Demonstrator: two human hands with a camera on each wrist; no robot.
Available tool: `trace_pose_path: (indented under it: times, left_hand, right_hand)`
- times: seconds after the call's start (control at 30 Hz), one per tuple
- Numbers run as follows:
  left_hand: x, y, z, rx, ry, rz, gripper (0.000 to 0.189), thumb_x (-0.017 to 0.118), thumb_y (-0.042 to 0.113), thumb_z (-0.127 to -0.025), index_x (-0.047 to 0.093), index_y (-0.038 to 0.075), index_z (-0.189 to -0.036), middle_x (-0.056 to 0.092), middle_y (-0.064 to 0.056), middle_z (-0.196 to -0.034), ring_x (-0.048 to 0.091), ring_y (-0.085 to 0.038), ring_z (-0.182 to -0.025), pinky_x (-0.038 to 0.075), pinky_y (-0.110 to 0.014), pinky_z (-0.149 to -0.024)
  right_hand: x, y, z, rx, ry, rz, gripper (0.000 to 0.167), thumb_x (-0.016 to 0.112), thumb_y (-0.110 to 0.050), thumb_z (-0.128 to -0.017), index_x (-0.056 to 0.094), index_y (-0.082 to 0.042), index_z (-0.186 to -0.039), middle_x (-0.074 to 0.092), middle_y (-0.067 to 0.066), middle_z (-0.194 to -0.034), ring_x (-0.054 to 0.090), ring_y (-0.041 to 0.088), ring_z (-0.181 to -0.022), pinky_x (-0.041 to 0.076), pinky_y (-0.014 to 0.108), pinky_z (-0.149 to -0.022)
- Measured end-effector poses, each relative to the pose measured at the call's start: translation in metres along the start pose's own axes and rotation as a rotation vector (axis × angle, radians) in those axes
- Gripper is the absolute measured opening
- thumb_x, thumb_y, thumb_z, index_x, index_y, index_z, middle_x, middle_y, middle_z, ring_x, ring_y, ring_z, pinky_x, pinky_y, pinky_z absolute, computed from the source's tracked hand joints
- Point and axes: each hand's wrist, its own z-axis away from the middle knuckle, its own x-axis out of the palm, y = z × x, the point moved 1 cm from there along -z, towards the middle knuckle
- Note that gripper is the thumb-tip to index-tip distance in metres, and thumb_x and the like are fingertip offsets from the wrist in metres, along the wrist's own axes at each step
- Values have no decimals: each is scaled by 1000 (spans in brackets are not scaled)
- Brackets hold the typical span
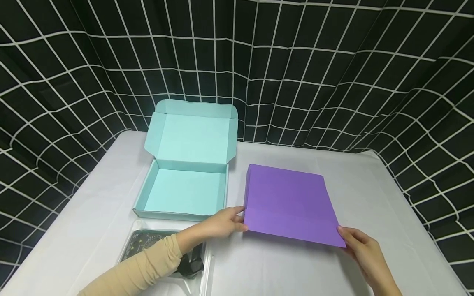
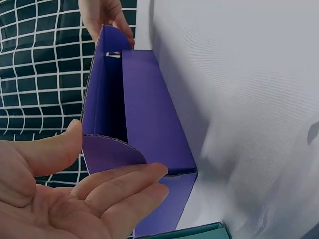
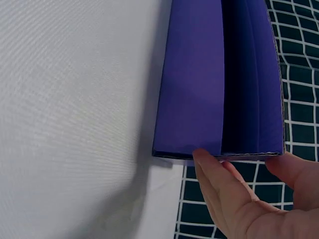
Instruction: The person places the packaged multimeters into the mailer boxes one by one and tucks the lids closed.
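Observation:
A purple cardboard box (image 1: 289, 201) lies on the white table with its lid lowered but raised at the near edge. In the left wrist view a dark gap shows between the lid and the front wall (image 2: 154, 109). My left hand (image 1: 224, 223) is at the box's near left corner, its fairly straight fingers touching a rounded side flap (image 2: 109, 152), thumb apart. At the near right corner my right hand (image 1: 364, 253) pinches the lid's edge, thumb on the corner and fingers against the side. The box's inside is mostly hidden.
Left of the purple box stands a light teal box (image 1: 185, 191) with its lid up. Nearer, partly under my left forearm, sits a clear plastic tray (image 1: 207, 267) holding a dark patterned item (image 1: 144, 240) and something black (image 1: 192, 263). A black gridded curtain (image 1: 237, 61) surrounds the table (image 1: 281, 271).

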Motion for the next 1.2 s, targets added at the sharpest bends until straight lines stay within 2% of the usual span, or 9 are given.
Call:
trace_pose_path:
  times: [0.23, 0.47, 0.53, 0.6, 0.7, 0.8, 0.93, 1.07, 1.2]
  left_hand:
    - [2, -1, -2, -6, 10, -116, 68, 66, 7, -90, 30, -17, -142, 60, -25, -124, 51, -40, -124, 33, -52, -109]
    - [1, -1, -6, -5, 42, -274, 72, 72, 11, -86, 34, -18, -140, 64, -23, -120, 48, -41, -127, 36, -51, -107]
    - [3, -3, -7, -2, 60, -330, 73, 74, 12, -83, 37, -18, -139, 68, -21, -112, 56, -39, -119, 44, -48, -102]
    - [4, -5, -9, 0, 83, -392, 72, 77, 14, -80, 42, -16, -136, 71, -16, -99, 65, -33, -100, 52, -42, -89]
    - [4, -5, -11, -13, 103, -453, 72, 81, 16, -76, 48, -12, -133, 67, -9, -88, 62, -25, -80, 54, -37, -75]
    - [3, -4, -11, -27, 106, -467, 75, 83, 15, -73, 48, -11, -133, 68, -15, -102, 63, -29, -92, 53, -41, -84]
    - [-1, -2, -16, -40, 105, -360, 89, 85, 8, -68, 38, -12, -141, 54, -27, -133, 50, -42, -124, 41, -50, -105]
    - [-6, -3, -28, -66, 71, -51, 104, 83, -7, -62, 23, -11, -148, 32, -29, -150, 34, -45, -136, 30, -52, -112]
    - [-6, -9, -39, -105, 35, 245, 111, 74, -22, -59, 12, -9, -151, 13, -29, -157, 23, -49, -139, 25, -50, -114]
  right_hand:
    - [1, 4, -3, -2, -21, 45, 11, 58, -18, -99, 67, -13, -97, 62, -13, -87, 61, -3, -80, 54, 14, -74]
    - [2, 9, -6, -75, -40, 207, 40, 56, -16, -100, 49, 14, -125, 60, -4, -92, 59, -2, -81, 54, 16, -71]
    - [4, 11, -6, -98, -47, 225, 45, 55, -14, -100, 43, 18, -128, 61, -4, -92, 59, -3, -82, 53, 15, -72]
    - [4, 13, -7, -110, -54, 236, 47, 55, -12, -100, 40, 21, -130, 62, -3, -92, 59, -4, -83, 53, 14, -73]
    - [3, 12, -7, -139, -78, 298, 48, 56, -11, -99, 40, 21, -131, 63, 2, -96, 58, -5, -83, 53, 15, -74]
    - [-2, 9, -10, -172, -146, 347, 51, 57, -11, -97, 39, 19, -134, 63, 15, -110, 57, -6, -88, 53, 17, -75]
    - [-8, 3, -17, -228, -270, 321, 63, 62, -6, -93, 30, 16, -142, 45, 35, -136, 51, -14, -101, 48, 12, -81]
    - [-9, 0, -27, -243, -374, 236, 79, 67, 1, -87, 17, 16, -147, 22, 41, -147, 45, -18, -107, 44, 10, -85]
    - [-7, 1, -34, -218, -427, 184, 92, 70, 4, -82, 7, 18, -147, 12, 44, -147, 46, -18, -105, 44, 9, -86]
